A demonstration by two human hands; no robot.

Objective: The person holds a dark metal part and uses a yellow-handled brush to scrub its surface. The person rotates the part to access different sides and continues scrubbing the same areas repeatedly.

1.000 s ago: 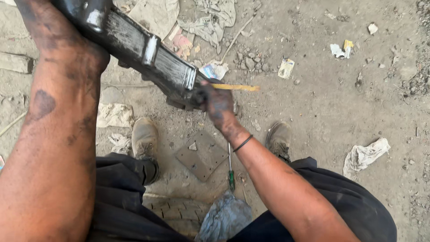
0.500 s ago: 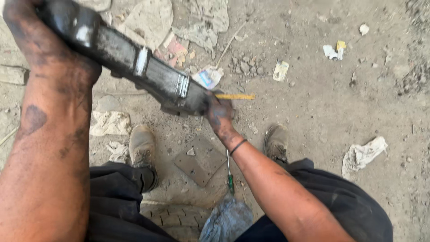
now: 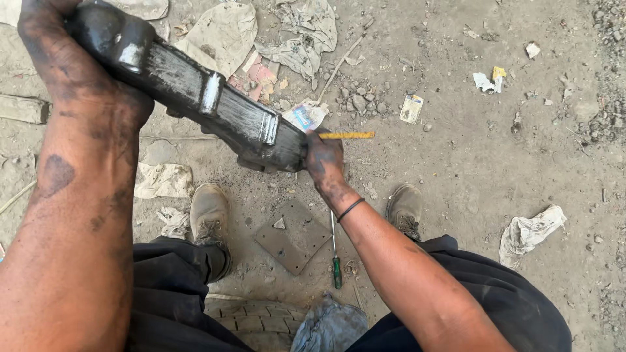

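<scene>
The left hand clenches the thick upper end of a greasy black metal bar, held in the air above the dirt ground. Its long axis slants from upper left down to lower right, the lower end pointing at the right hand, which grips a thin yellow-handled tool against that end. Below lie a flat plate and a green screwdriver between two shoes. Rags and paper scraps ring the spot; bare ground opens to the right.
</scene>
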